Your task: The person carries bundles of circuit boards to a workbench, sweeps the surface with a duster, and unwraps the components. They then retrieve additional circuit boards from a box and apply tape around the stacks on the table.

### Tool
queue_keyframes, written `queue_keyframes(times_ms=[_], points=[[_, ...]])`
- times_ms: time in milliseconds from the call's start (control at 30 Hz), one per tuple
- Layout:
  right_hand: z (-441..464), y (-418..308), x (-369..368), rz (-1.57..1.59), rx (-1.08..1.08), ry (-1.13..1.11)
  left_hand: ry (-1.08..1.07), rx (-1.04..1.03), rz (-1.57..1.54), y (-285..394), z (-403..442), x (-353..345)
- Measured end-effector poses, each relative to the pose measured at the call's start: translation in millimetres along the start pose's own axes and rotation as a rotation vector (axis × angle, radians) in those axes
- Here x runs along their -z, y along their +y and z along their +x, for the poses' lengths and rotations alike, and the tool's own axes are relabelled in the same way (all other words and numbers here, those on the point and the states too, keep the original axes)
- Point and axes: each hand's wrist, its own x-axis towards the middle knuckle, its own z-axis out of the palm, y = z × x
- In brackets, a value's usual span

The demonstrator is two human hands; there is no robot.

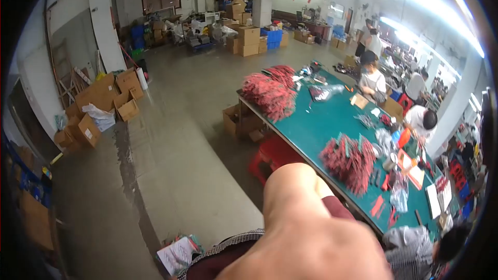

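Very close to the camera, my right hand and bent bare forearm fill the bottom centre, with a dark red sleeve beside the elbow. The fingers are out of sight, so whether they hold anything cannot be made out. My left hand is not in view. Beyond my arm stands a green-topped table. A bundle of red strips with green parts lies near its closer edge, and a bigger red heap rests on its far left corner.
Under the table are a red stool and a cardboard box. Co-workers are along the table's right side; another person is at the bottom right. Cardboard boxes stand by the left wall.
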Motion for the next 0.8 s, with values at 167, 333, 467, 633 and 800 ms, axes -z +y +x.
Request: queue_keyframes(times_ms=[167,333,467,633,800], points=[[-23,232,11,0.184,-0.143,-0.145,-0.010,0.068,0.125,146,92,31],[-44,414,93,0.137,-0.246,-0.182,-0.004,0.067,0.155,309,225,25],[-42,516,203,-0.073,-0.282,-0.135,-0.008,0.004,0.124,450,344,16],[-56,622,344,-0.574,-0.298,-0.145,0.037,-0.168,-0.030,667,500,-13],[-82,775,462,-0.822,-0.049,-0.126,0.186,-0.179,-0.241,900,649,-56]])
